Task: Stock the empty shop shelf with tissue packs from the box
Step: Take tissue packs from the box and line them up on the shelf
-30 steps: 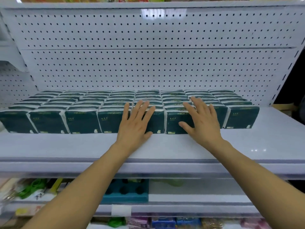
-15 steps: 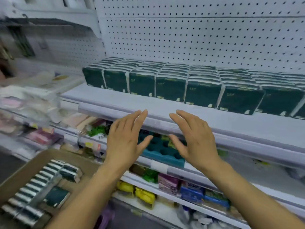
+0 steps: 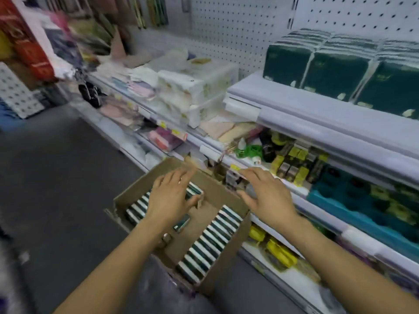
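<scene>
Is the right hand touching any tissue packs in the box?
Apart. The head view shows the right hand open above the cardboard box, beyond its far rim.

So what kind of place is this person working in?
Most likely a small general shop: white pegboard-backed shelves with price-tag strips, crowded with mixed packaged goods, a row of dark green tissue packs, and a cardboard box of more on the aisle floor.

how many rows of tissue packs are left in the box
2: one row along the box's right wall, one at the far left, partly under the left hand. One loose pack lies between. More may be hidden.
</scene>
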### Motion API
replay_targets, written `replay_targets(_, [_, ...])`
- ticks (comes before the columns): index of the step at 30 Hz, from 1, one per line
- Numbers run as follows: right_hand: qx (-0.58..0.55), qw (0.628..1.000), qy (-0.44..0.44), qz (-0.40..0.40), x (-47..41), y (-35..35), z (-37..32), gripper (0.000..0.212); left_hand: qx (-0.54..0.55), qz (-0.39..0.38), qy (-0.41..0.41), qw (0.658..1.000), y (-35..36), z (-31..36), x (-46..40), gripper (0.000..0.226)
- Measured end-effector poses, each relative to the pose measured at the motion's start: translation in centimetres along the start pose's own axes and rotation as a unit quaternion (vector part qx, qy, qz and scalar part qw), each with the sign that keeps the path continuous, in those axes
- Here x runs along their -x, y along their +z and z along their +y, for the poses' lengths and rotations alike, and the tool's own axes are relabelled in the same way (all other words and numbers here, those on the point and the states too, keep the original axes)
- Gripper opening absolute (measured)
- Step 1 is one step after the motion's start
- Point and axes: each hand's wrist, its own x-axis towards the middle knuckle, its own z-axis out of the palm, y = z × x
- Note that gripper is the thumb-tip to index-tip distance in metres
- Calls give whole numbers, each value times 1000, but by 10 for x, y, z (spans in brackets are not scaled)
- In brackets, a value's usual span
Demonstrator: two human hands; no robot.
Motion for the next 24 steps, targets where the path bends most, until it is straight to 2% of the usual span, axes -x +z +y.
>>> replay_targets(4, [-27, 996, 39, -80, -30, 72, -30, 46, 20, -85, -45, 995, 36, -82, 2, 63])
replay_targets(8, [-60, 979, 67, -181, -43, 129, -53, 42, 21, -185, -63, 980, 77, -135, -1, 59])
replay_targets(18, [-122, 934, 99, -320, -68, 275, -61, 38, 73, -337, -97, 934, 206, -191, -3, 39])
replay_targets(20, [-126, 927, 99, -338, -72, 308, -59, 36, 66, -363, -89, 925, 231, -198, -4, 42])
replay_targets(24, [-137, 913, 108, -368, -83, 373, -58, 24, 34, -427, -11, 903, 276, -216, -11, 48])
